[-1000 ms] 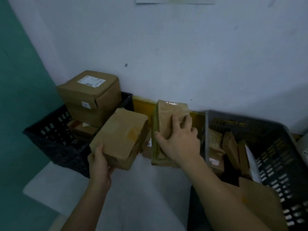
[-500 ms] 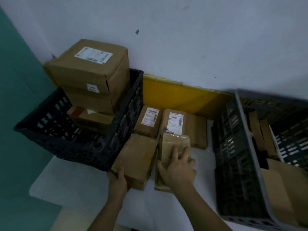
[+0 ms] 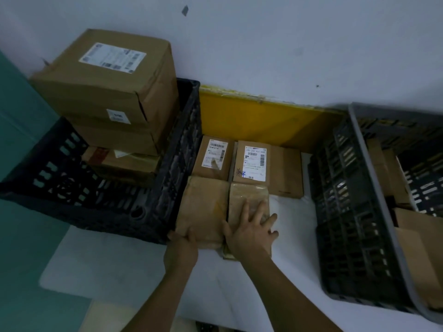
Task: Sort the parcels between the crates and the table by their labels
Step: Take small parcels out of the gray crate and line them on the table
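Two plain brown parcels lie side by side on the white table (image 3: 292, 219) between the crates. My left hand (image 3: 183, 240) grips the near edge of the left parcel (image 3: 203, 207), thumb on top. My right hand (image 3: 251, 230) lies flat with spread fingers on the taped right parcel (image 3: 247, 197). Behind them rest two labelled parcels, a small one (image 3: 213, 159) and a wider one (image 3: 271, 168). The black crate (image 3: 100, 202) on the left holds stacked boxes, with a big carton (image 3: 107, 77) on top. The grey crate (image 3: 354, 212) on the right holds several flat parcels.
A yellow panel (image 3: 259, 121) leans against the white wall behind the table. A teal wall stands at the far left. Bare white table shows to the right of my right hand and along the near edge.
Both hands have lowered the two parcels onto the table in front of the labelled ones. The view has tilted down and closer.
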The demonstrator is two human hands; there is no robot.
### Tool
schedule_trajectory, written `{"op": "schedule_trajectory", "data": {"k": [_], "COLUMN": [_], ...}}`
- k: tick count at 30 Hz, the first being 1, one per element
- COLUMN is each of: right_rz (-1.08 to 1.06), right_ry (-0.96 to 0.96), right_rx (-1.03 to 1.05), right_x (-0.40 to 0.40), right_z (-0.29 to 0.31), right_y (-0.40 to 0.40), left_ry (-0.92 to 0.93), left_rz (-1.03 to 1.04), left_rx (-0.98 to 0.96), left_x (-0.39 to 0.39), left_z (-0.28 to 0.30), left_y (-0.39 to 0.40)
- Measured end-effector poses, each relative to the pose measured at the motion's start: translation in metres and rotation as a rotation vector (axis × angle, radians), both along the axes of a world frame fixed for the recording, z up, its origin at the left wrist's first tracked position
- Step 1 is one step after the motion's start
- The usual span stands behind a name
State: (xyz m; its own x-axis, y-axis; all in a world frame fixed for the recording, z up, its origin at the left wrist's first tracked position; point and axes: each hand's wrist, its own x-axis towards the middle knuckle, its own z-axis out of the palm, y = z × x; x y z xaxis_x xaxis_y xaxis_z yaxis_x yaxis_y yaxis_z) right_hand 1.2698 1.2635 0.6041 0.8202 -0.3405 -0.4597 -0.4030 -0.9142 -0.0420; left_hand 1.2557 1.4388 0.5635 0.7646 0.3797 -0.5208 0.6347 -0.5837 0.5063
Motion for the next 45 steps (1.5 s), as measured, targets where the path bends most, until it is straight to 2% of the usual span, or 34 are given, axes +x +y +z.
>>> {"op": "schedule_trajectory", "data": {"k": [3, 6, 9, 13, 18, 21, 24, 27, 31, 37, 40, 43, 45], "right_rz": [0.053, 0.106, 0.120, 0.142, 0.137, 0.108, 0.061, -0.004, -0.063, 0.085, 0.131, 0.170, 0.202], "right_ry": [-0.008, -0.086, -0.198, -0.315, -0.565, -0.745, -0.821, -0.776, -0.583, -0.304, -0.236, -0.115, -0.018], "right_rx": [-0.018, -0.062, -0.094, -0.160, -0.174, -0.188, -0.216, -0.225, -0.216, -0.137, -0.126, -0.127, -0.120], "right_x": [-0.002, -0.003, 0.001, 0.003, -0.011, -0.022, -0.036, -0.051, -0.067, -0.067, -0.063, -0.059, -0.054], "right_z": [0.005, 0.016, 0.037, 0.072, 0.127, 0.153, 0.169, 0.173, 0.158, 0.128, 0.113, 0.096, 0.086], "right_y": [-0.007, -0.018, -0.033, -0.061, -0.109, -0.150, -0.204, -0.271, -0.364, -0.449, -0.471, -0.490, -0.497], "left_ry": [-0.031, -0.054, -0.191, -0.381, -0.580, -0.659, -0.748, -0.803, -0.802, -0.704, -0.509, -0.226, -0.054], "left_rz": [-0.161, -0.360, -0.527, -0.681, -0.780, -0.862, -0.914, -0.949, -1.034, -1.205, -1.290, -1.305, -1.297], "left_rx": [0.104, 0.329, 0.486, 0.479, 0.455, 0.425, 0.382, 0.305, 0.299, 0.308, 0.380, 0.507, 0.515], "left_x": [-0.007, -0.008, 0.000, 0.018, 0.034, 0.037, 0.031, 0.024, 0.014, 0.003, -0.003, -0.009, -0.011], "left_z": [0.011, 0.040, 0.077, 0.112, 0.145, 0.164, 0.178, 0.190, 0.199, 0.190, 0.176, 0.163, 0.155], "left_y": [-0.004, -0.015, -0.035, -0.064, -0.112, -0.151, -0.197, -0.248, -0.317, -0.394, -0.415, -0.427, -0.430]}}
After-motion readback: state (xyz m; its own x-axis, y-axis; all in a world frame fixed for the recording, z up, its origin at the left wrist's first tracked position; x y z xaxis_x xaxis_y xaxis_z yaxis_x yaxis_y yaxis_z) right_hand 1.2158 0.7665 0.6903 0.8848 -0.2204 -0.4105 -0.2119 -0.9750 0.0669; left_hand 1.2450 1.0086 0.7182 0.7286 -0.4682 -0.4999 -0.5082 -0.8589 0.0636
